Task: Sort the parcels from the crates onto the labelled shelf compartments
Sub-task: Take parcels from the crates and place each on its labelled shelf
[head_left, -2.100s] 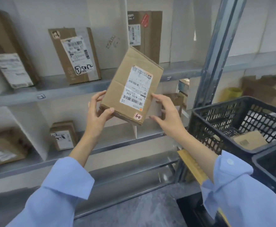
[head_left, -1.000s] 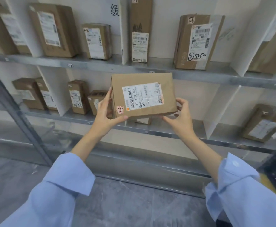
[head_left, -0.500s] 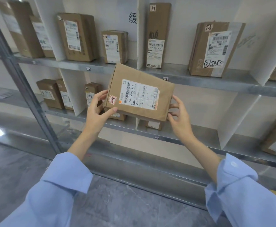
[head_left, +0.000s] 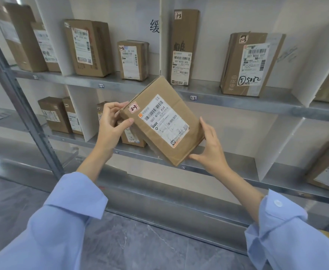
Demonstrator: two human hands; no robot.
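Gripping opposite corners, the left hand (head_left: 111,123) and right hand (head_left: 210,151) hold a tilted brown cardboard parcel (head_left: 162,121) (small tag handwritten "2-3"). It hangs before the grey metal shelf (head_left: 237,104), touching no compartment.

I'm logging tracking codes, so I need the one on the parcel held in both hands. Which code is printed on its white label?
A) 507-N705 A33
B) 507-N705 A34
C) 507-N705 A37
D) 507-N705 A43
B: the white label on the parcel that the left hand and right hand hold reads 507-N705 A34.
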